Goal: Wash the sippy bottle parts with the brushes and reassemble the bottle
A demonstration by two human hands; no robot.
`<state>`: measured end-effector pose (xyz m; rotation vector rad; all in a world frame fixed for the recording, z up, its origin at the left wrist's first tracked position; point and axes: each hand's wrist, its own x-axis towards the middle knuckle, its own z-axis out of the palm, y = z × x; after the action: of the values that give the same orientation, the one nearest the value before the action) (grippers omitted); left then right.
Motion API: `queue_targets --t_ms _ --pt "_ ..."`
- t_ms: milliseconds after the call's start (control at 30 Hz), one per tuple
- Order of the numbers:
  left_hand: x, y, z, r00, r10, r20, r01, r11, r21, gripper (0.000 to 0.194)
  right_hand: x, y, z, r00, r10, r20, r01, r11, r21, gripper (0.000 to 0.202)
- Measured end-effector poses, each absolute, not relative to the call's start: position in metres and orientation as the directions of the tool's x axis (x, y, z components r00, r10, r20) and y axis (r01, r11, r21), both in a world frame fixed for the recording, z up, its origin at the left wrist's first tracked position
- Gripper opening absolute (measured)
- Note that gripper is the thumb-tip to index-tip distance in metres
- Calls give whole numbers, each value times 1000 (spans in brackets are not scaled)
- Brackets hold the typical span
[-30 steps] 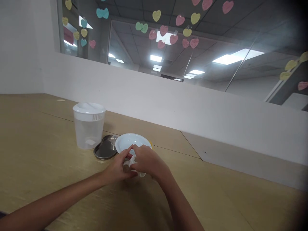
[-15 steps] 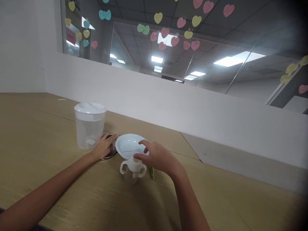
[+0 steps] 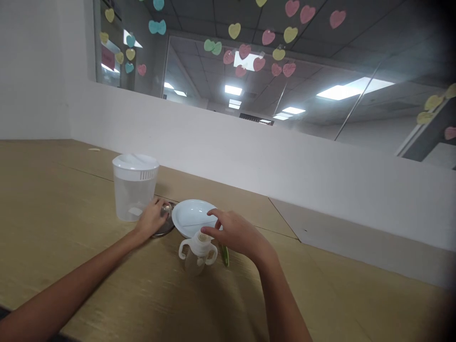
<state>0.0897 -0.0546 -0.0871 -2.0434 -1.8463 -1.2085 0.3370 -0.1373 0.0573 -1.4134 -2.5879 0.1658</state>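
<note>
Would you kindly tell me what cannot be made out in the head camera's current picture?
Head view throughout:
Metal tray: left part hidden behind the left hand.
Clear object: exact shape obscured by that hand.
Handled bottle: back of its mouth hidden by the right hand.
Green item: upper end hidden behind the right hand.
Heart notes: any writing too small to read.

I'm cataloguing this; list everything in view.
Bucket: one, whitish, left
Tray: one, silver, beside bucket
Small piece: one, clear, over tray
Bowl: one, bluish, centre
Bottle: one, whitish, centre
Unidentified item: one, green, beside bottle
Scrap: one, pale, far left
Table: one, tan, foreground
Walls: two, white, background
Window: one, clear, background
Notes: many, multicoloured, on window
Lights: several, white, beyond window
Sheet: one, reddish, upper left
Left hand: one, at small piece
Right hand: one, above bottle
</note>
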Motion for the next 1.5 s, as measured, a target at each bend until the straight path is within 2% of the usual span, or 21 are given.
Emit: queue_targets --t_ms 100,200,300,400,500,600,700,800,933,1133,1300,1500 --pt "96 -74 -59 -190 516 835 829 -371 418 23 338 -139 61 -500 848 174 820 529 -219 40" --pt "113 -101 -36 -220 250 943 773 -546 325 30 336 -139 61 -512 802 306 755 591 -285 46" --pt "133 -125 -30 -101 168 981 720 -668 189 35 329 -140 58 -600 677 426 592 734 -334 64" --pt "145 -134 -37 -11 134 991 612 -783 113 41 321 -142 55 -666 581 468 465 814 -348 64" --pt "147 -132 -48 -15 177 984 467 -869 163 44 320 -143 54 -682 568 460 468 823 -323 58" --pt "147 -126 -59 12 357 934 341 -880 332 47 327 -141 55 -693 615 376 538 788 -299 58" --pt "150 -122 -72 160 598 786 345 -780 523 66 336 -137 55 -687 672 277 599 739 -308 56" --pt "155 -119 -83 311 718 622 391 -693 605 86 339 -133 54 -707 682 190 609 722 -328 51" --pt "159 -117 -91 340 744 575 391 -668 633 82 337 -127 51 -732 674 100 614 716 -333 49" --pt "160 -118 -91 323 745 583 453 -663 596 54 335 -121 45 -704 710 -6 670 662 -336 46" --pt "162 -120 -88 353 714 605 421 -699 579 41 332 -123 44 -685 728 -10 696 651 -303 48" --pt "163 -120 -89 332 709 622 364 -705 609 36 331 -124 40 -674 739 17 701 646 -303 49"
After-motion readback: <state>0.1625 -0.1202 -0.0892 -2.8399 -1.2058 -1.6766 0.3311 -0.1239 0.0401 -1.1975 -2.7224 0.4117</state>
